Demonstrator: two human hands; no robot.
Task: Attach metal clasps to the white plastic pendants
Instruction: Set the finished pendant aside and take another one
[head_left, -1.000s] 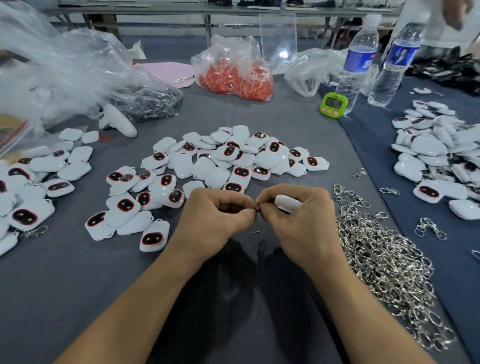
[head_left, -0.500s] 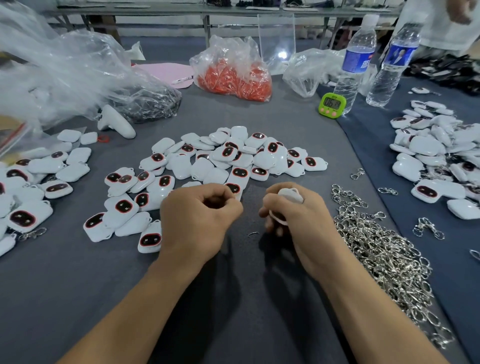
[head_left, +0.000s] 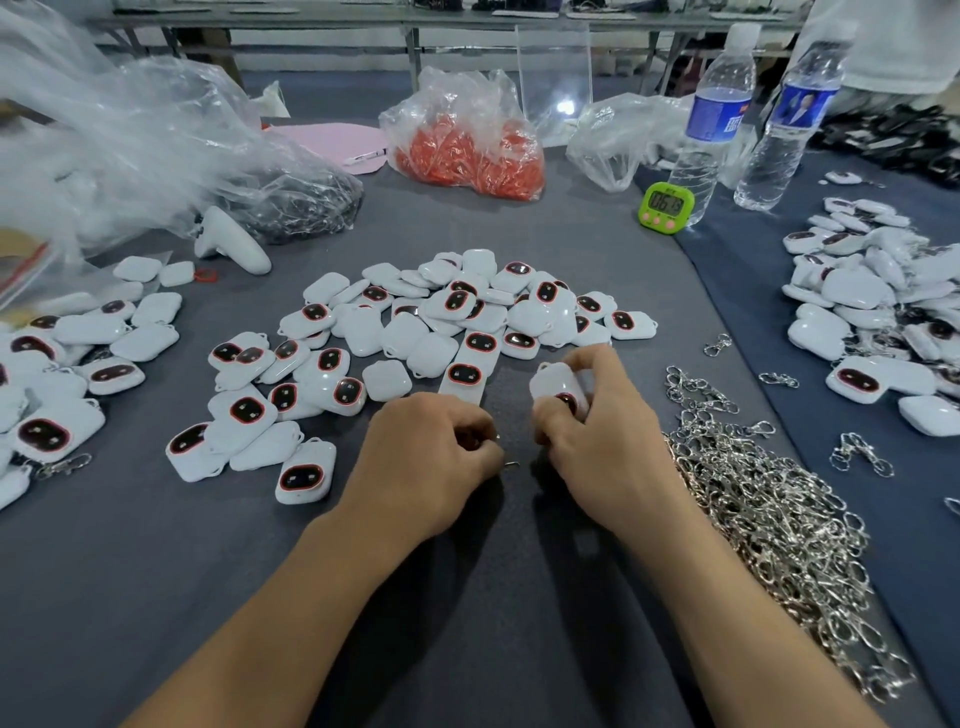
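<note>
The right hand (head_left: 602, 436) holds one white pendant (head_left: 557, 387) near the middle of the grey table (head_left: 488, 623). Its fingers and thumb are curled round the pendant. A bit of the pendant's dark face with a red rim peeks out between them. The left hand (head_left: 428, 457) sits just to the left of it, and the two hands do not touch. Its fingers are curled in tight. There is a tiny shine at the fingertips, but I cannot tell if they pinch anything. A small metal ring (head_left: 511, 464) lies on the table between the two hands.

Just past the hands is the middle pile of pendants (head_left: 483, 312). A left pile of pendants (head_left: 78, 358) and a right pile of pendants (head_left: 872, 301) lie at the sides. Right beside the right hand is a big heap of shiny metal clasps (head_left: 769, 530).

Far back stand a green timer (head_left: 667, 205), two water bottles (head_left: 714, 119) and a bag of orange bits (head_left: 467, 150).
</note>
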